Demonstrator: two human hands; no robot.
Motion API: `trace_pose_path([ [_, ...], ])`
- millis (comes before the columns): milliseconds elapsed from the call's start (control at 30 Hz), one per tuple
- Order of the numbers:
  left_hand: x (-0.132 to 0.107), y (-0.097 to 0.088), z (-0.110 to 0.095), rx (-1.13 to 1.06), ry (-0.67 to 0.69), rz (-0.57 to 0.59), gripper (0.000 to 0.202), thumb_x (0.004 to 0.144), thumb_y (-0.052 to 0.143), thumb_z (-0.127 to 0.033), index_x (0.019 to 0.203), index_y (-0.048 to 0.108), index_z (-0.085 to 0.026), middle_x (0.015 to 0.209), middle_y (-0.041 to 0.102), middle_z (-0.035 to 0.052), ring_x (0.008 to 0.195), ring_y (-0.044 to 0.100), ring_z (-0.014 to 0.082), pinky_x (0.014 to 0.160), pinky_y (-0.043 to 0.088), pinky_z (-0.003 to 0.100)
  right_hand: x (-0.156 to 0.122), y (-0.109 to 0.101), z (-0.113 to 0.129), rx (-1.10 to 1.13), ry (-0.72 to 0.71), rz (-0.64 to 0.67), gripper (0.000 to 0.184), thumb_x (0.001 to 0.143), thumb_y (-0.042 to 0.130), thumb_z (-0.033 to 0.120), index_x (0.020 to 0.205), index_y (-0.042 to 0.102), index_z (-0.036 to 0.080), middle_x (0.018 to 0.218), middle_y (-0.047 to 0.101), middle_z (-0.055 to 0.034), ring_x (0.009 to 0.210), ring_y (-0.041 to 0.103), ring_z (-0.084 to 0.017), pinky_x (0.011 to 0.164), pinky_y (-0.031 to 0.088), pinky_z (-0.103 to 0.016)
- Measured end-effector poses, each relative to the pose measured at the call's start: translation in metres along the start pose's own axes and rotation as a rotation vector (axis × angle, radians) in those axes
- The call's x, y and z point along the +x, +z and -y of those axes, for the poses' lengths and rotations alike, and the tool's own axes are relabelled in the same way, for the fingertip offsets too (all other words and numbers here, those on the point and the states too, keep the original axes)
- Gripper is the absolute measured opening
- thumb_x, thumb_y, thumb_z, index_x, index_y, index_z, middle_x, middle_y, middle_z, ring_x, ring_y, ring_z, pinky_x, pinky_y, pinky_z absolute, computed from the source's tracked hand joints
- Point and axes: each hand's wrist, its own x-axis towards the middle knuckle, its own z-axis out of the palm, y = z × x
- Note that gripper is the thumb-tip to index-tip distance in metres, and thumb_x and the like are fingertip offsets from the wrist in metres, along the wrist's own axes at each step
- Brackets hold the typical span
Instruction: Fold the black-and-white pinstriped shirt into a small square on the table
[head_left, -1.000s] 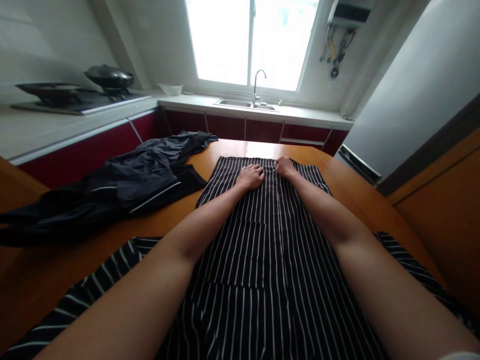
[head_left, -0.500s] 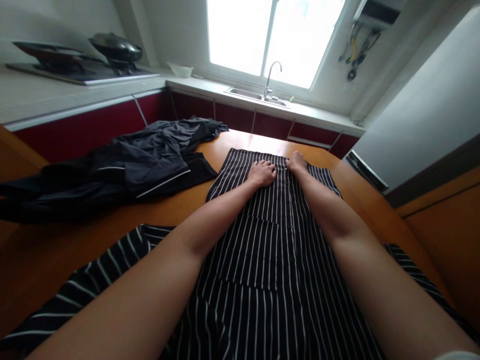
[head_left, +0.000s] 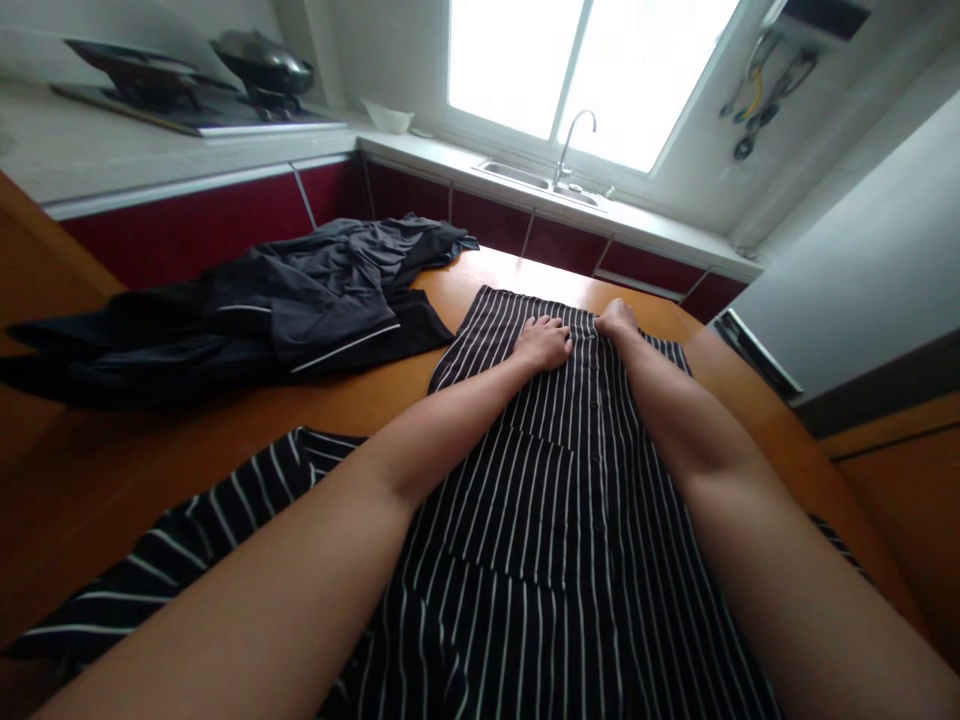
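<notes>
A black shirt with white stripes (head_left: 517,510) lies spread out with its buttoned front up, a chest pocket showing and its sleeves out to both sides. My left hand (head_left: 544,343) rests flat on the fabric near the far edge, fingers apart. Just right of it, my right hand (head_left: 616,317) is closed on the shirt at that far end, beside the row of buttons. Its fingertips are partly hidden by the hand itself. Both forearms cover parts of the shirt and sleeves.
Dark grey and black clothes (head_left: 322,290) lie heaped on the left of the wooden table (head_left: 720,375). Beyond stand a counter with a sink (head_left: 514,174), a stove with pans (head_left: 187,120) and a white bowl (head_left: 388,117). A fridge (head_left: 877,250) is at right.
My view has shifted, so the scene sits further right and slightly higher in the picture. Both hands remain at about the same places on the shirt.
</notes>
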Motion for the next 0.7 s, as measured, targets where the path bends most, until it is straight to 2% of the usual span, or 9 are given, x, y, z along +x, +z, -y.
trace_pose_path([
  [100,0.000,-0.001,0.000,0.006,0.003,-0.004,0.050,0.102,0.038,-0.046,0.140,0.062,-0.024,0.155,0.051,0.0073,0.143,0.041,0.0310,0.119,0.029,0.051,0.000,0.001,0.002,-0.042,0.140,-0.005,0.048,0.083,0.077,0.037,0.117,0.072,0.003,0.123,0.064,-0.0331,0.125,0.058,-0.046,0.102,0.048,-0.056],
  [167,0.000,-0.001,0.000,0.007,0.004,-0.003,0.051,0.102,0.037,-0.046,0.140,0.062,-0.023,0.155,0.050,0.0080,0.144,0.040,0.0315,0.119,0.029,0.052,-0.001,0.001,0.005,-0.046,0.167,-0.011,0.045,0.082,0.078,0.031,0.117,0.072,0.003,0.123,0.065,-0.0323,0.122,0.060,-0.045,0.102,0.048,-0.055],
  [267,0.000,-0.001,0.000,0.006,0.003,-0.002,0.051,0.102,0.038,-0.046,0.140,0.062,-0.022,0.155,0.050,0.0084,0.144,0.040,0.0322,0.119,0.029,0.052,-0.007,0.001,0.005,-0.038,0.170,-0.041,0.041,0.081,0.077,0.024,0.116,0.072,0.004,0.121,0.067,-0.0308,0.119,0.063,-0.043,0.101,0.050,-0.054],
  [400,0.000,-0.001,-0.001,0.001,-0.001,0.000,0.049,0.102,0.038,-0.045,0.140,0.061,-0.025,0.156,0.050,0.0068,0.144,0.039,0.0310,0.119,0.028,0.051,-0.014,0.000,0.003,-0.031,0.169,-0.066,0.039,0.079,0.078,0.023,0.115,0.073,0.009,0.119,0.069,-0.0271,0.120,0.063,-0.041,0.101,0.050,-0.053],
  [533,0.000,-0.001,0.000,0.005,0.000,-0.009,0.048,0.102,0.039,-0.045,0.139,0.062,-0.025,0.155,0.051,0.0064,0.143,0.040,0.0300,0.119,0.030,0.050,-0.016,-0.002,0.007,-0.057,0.169,-0.047,0.043,0.076,0.079,0.019,0.117,0.071,0.007,0.124,0.066,-0.0292,0.121,0.062,-0.043,0.102,0.050,-0.055],
  [700,-0.001,-0.002,0.001,0.005,0.003,-0.018,0.047,0.102,0.039,-0.044,0.137,0.064,-0.024,0.153,0.052,0.0070,0.142,0.042,0.0300,0.118,0.031,0.048,-0.017,-0.002,0.013,-0.089,0.157,-0.035,0.038,0.080,0.072,0.012,0.117,0.071,0.005,0.126,0.065,-0.0300,0.122,0.062,-0.042,0.101,0.050,-0.056],
])
